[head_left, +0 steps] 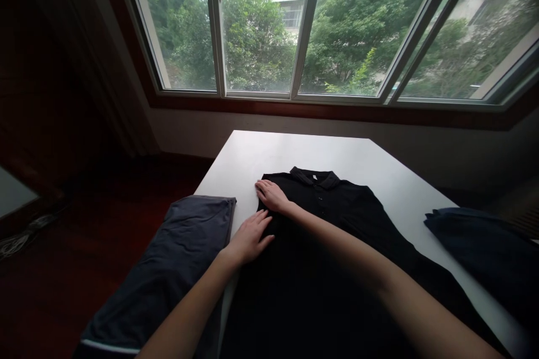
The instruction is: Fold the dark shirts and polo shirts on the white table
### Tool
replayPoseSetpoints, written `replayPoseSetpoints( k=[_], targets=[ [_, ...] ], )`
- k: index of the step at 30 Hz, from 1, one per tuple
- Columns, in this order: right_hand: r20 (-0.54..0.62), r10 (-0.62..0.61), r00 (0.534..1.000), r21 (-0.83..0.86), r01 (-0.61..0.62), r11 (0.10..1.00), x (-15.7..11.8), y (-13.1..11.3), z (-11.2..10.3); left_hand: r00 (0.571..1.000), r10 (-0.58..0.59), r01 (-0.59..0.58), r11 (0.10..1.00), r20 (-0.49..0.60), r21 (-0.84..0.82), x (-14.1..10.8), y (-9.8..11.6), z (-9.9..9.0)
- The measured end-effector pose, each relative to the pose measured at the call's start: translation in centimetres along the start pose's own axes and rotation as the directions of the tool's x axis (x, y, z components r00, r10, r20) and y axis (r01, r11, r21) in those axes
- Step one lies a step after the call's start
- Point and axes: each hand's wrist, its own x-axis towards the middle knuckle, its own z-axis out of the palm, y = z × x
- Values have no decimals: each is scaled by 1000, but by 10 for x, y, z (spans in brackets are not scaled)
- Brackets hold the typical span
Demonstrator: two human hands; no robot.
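A black polo shirt (307, 286) lies spread out, with its collar at the far end and a small white label inside the neck. My right hand (273, 194) reaches across the shirt and rests flat on its left shoulder, fingers stretched out. Just nearer to me, my left hand (249, 237) lies flat along the shirt's left edge, thumb spread from the fingers. Neither hand grips the cloth. Both forearms cover parts of the shirt, and its lower part runs out of view in shadow.
The shirt is on a white table (295, 148). A dark grey folded garment (181, 252) with a white stripe hangs over the left side. At the right edge lies a dark navy garment (475, 241). Beyond the table are a wall and a window (261, 95).
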Motion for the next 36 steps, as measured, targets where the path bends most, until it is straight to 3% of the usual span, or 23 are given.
replayPoseSetpoints(
  k=[6,9,12,14,16,19,23,26,28,31,36],
  targets=[
    [76,11,997,24,-13,1000,2,4,4,1000,0,-2,998,31,55,0,1,-4],
    [50,31,998,53,-33,998,-9,-1,-6,999,13,-15,998,36,63,-1,1,-4],
    [-10,-36,999,52,36,998,-35,-1,-25,999,16,-18,998,33,64,-1,0,-4],
    [-44,-92,995,32,93,995,-61,9,-41,999,15,-17,998,39,62,-2,0,-4],
    [-66,-70,995,1,71,998,-94,27,-59,999,14,-17,998,44,55,-2,0,-3],
    [-106,99,989,-52,-105,993,-158,65,-85,999,25,-25,999,20,43,-1,-1,-3],
    [-237,295,926,-91,-324,942,-264,110,-112,994,73,-70,997,-82,35,2,2,-8],
    [-305,352,885,-115,-401,909,-338,127,-123,982,121,-119,993,-145,16,2,6,-9],
    [-332,364,870,-128,-424,896,-373,131,-128,978,138,-141,990,-158,-3,2,9,-7],
    [-365,377,851,-124,-446,886,-396,131,-132,978,144,-148,989,-150,-13,7,22,-2],
    [-384,358,851,-115,-429,896,-387,128,-134,963,269,-268,962,-27,53,48,75,4]
  ],
)
